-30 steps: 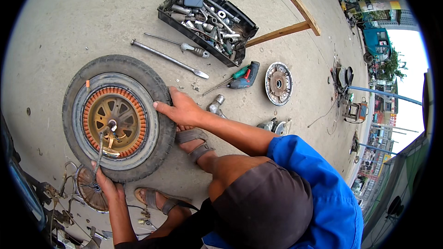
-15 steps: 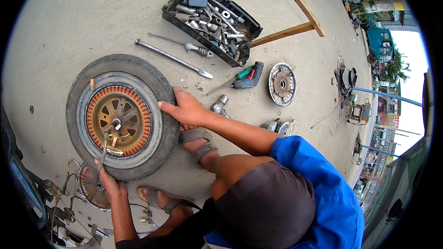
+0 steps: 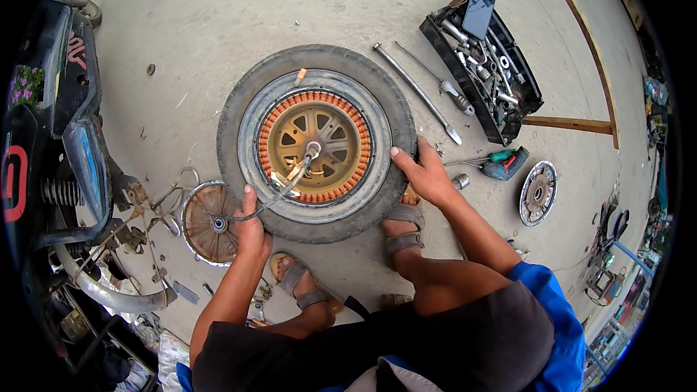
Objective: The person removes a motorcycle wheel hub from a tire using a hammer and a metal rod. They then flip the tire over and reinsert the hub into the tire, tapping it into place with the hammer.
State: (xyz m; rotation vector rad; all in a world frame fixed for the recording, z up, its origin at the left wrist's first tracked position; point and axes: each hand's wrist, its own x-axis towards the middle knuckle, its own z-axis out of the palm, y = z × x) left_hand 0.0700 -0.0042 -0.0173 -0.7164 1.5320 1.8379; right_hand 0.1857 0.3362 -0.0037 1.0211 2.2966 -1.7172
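A motor wheel with a black tyre is in front of me, its open side up. Inside its grey rim runs a ring of copper coils around a rusty spoked hub. From the axle a grey cable trails toward my left hand, which is closed on the tyre's lower left edge, thumb up near the cable. My right hand grips the tyre's right side, thumb on top and fingers partly hidden beneath. A round brown cover lies beside my left hand, partly hidden.
A long metal bar and a screwdriver lie right of the wheel. Beyond them are a black toolbox with a phone on it, a power drill and a second round cover. A partly dismantled vehicle stands at left.
My view has swung round, so the wheel and tools appear further right and the vehicle shows more at left. Both hands keep their hold on the tyre.
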